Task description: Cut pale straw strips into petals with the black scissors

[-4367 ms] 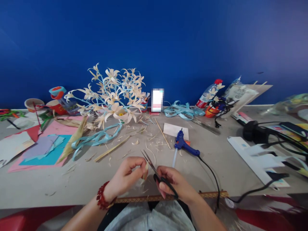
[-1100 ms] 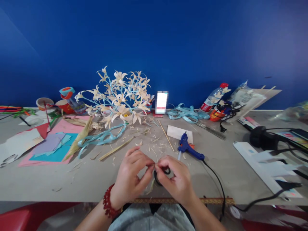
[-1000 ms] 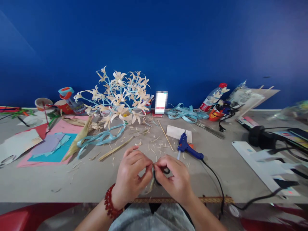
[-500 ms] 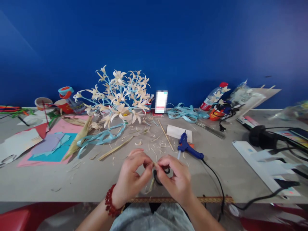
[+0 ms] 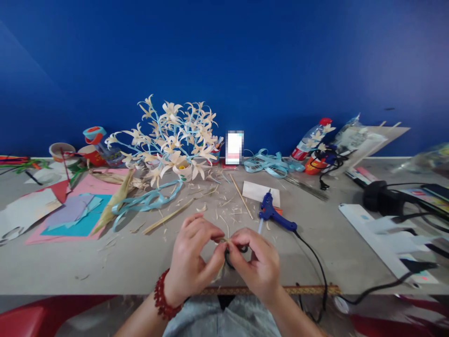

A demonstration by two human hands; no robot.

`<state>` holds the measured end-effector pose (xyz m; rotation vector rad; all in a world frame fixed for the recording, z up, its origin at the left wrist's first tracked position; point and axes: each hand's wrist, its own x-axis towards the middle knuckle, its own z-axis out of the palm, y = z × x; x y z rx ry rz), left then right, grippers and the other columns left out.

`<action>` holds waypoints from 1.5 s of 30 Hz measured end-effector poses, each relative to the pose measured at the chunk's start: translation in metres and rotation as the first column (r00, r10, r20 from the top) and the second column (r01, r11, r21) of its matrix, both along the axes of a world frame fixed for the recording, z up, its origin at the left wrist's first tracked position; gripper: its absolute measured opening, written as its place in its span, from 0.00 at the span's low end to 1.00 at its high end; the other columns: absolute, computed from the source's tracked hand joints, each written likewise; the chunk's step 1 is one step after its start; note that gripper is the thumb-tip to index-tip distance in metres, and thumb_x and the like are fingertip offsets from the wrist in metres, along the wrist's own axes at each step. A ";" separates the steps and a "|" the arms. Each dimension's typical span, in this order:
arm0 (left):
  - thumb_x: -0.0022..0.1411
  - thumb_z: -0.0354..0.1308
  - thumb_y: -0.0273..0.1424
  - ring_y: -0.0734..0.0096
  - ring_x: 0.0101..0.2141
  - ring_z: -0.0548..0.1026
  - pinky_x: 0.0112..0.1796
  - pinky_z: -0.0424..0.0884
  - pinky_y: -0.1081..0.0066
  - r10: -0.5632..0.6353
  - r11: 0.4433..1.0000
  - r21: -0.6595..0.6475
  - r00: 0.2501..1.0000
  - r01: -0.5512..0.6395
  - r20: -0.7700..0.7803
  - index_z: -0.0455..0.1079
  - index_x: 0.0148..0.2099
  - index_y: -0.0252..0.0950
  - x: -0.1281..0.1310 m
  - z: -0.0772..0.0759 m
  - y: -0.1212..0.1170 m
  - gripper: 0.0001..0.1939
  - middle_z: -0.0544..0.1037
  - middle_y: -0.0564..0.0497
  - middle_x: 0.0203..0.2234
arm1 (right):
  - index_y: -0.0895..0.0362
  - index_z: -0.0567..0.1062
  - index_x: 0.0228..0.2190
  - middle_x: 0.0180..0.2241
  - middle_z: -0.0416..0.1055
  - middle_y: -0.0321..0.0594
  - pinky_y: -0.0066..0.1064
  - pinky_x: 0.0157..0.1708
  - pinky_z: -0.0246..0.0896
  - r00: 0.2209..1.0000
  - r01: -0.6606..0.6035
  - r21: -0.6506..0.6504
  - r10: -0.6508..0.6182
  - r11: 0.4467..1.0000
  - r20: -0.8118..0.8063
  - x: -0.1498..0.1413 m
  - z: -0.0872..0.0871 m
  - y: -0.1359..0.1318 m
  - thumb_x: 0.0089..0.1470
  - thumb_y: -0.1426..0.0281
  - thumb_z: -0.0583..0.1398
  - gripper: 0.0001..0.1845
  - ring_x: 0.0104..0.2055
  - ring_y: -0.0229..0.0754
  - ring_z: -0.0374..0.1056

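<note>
At the front middle of the table, my left hand (image 5: 196, 255) and my right hand (image 5: 258, 260) meet fingertip to fingertip. Between them they pinch a small pale strip of dried husk (image 5: 227, 240), mostly covered by the fingers. Dark rounded loops (image 5: 229, 260), like scissors handles, show under my right hand; whether it grips them I cannot tell. Pale shreds hang below my fingers. Just beyond my right hand lies a blue hot glue gun (image 5: 271, 213) with a clear glue stick in it.
A pot of husk flowers (image 5: 182, 171) stands at the back. To the left lie a dried husk (image 5: 114, 206), coloured paper (image 5: 79, 220) and blue ribbon (image 5: 154, 201). A wooden stick (image 5: 241, 196), a leaning bottle (image 5: 310, 140) and a white power strip (image 5: 375, 245) are farther right. The glue gun's cable (image 5: 317, 262) crosses the front edge.
The fingers of my left hand have shifted a little, its index finger now arched higher over the thumb. My right hand stays almost in place, and both still meet at the strip.
</note>
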<state>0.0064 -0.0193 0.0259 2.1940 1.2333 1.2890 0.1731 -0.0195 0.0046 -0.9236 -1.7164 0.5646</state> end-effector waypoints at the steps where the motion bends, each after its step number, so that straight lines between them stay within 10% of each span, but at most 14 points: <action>1: 0.59 0.54 0.23 0.70 0.31 0.73 0.53 0.64 0.57 0.000 1.000 0.030 1.000 0.001 -0.023 0.69 0.35 0.38 0.003 0.001 0.000 0.06 0.77 0.54 0.27 | 0.54 0.70 0.29 0.25 0.71 0.35 0.28 0.27 0.63 1.000 0.007 0.003 -0.007 1.000 0.003 -0.001 0.000 0.000 0.56 0.77 0.58 0.07 0.25 0.37 0.67; 9: 0.56 0.54 0.19 0.69 0.29 0.73 0.49 0.66 0.56 0.267 0.944 0.218 0.962 -0.250 -0.052 0.68 0.33 0.39 -0.005 -0.015 0.004 0.09 0.77 0.54 0.25 | 0.53 0.70 0.31 0.26 0.72 0.36 0.30 0.30 0.64 0.998 0.059 0.079 -0.058 0.995 -0.021 -0.002 -0.006 0.000 0.55 0.79 0.59 0.08 0.28 0.39 0.69; 17: 0.59 0.54 0.21 0.70 0.32 0.73 0.54 0.64 0.55 0.001 0.998 0.069 0.998 0.003 -0.064 0.68 0.38 0.39 0.001 -0.002 -0.002 0.08 0.77 0.53 0.28 | 0.54 0.69 0.29 0.25 0.70 0.35 0.28 0.28 0.63 0.999 0.033 0.010 -0.033 0.999 0.002 -0.001 -0.005 0.003 0.56 0.77 0.58 0.07 0.26 0.37 0.67; 27: 0.59 0.56 0.21 0.72 0.29 0.71 0.54 0.62 0.54 0.063 0.984 0.175 0.984 -0.033 -0.168 0.68 0.34 0.38 0.002 -0.005 -0.002 0.07 0.77 0.55 0.25 | 0.55 0.71 0.30 0.25 0.72 0.34 0.27 0.29 0.61 0.991 -0.033 -0.008 0.034 0.999 0.132 0.001 0.006 0.009 0.56 0.77 0.58 0.06 0.27 0.36 0.67; 33: 0.59 0.55 0.19 0.71 0.29 0.70 0.51 0.65 0.55 0.178 0.968 0.191 0.983 -0.166 -0.049 0.69 0.33 0.38 -0.004 -0.009 -0.006 0.08 0.74 0.55 0.23 | 0.54 0.72 0.29 0.24 0.71 0.33 0.26 0.28 0.61 0.974 0.211 -0.020 -0.209 0.977 0.082 0.016 -0.004 0.019 0.55 0.76 0.59 0.05 0.25 0.36 0.67; 38: 0.58 0.57 0.18 0.72 0.30 0.70 0.51 0.65 0.54 0.130 0.979 0.167 0.990 -0.119 -0.062 0.69 0.34 0.37 -0.003 -0.010 -0.003 0.08 0.75 0.54 0.25 | 0.54 0.73 0.37 0.32 0.75 0.36 0.27 0.35 0.64 0.989 -0.058 -0.088 0.069 0.994 0.127 0.007 0.008 0.013 0.54 0.75 0.59 0.08 0.32 0.38 0.71; 45: 0.58 0.57 0.18 0.72 0.29 0.70 0.52 0.64 0.53 0.122 0.981 0.160 0.990 -0.109 -0.076 0.69 0.33 0.38 -0.002 -0.008 -0.006 0.08 0.75 0.54 0.24 | 0.55 0.71 0.28 0.24 0.71 0.33 0.27 0.30 0.59 0.976 -0.038 0.022 0.032 0.999 0.216 0.000 0.013 0.017 0.52 0.79 0.58 0.07 0.26 0.36 0.67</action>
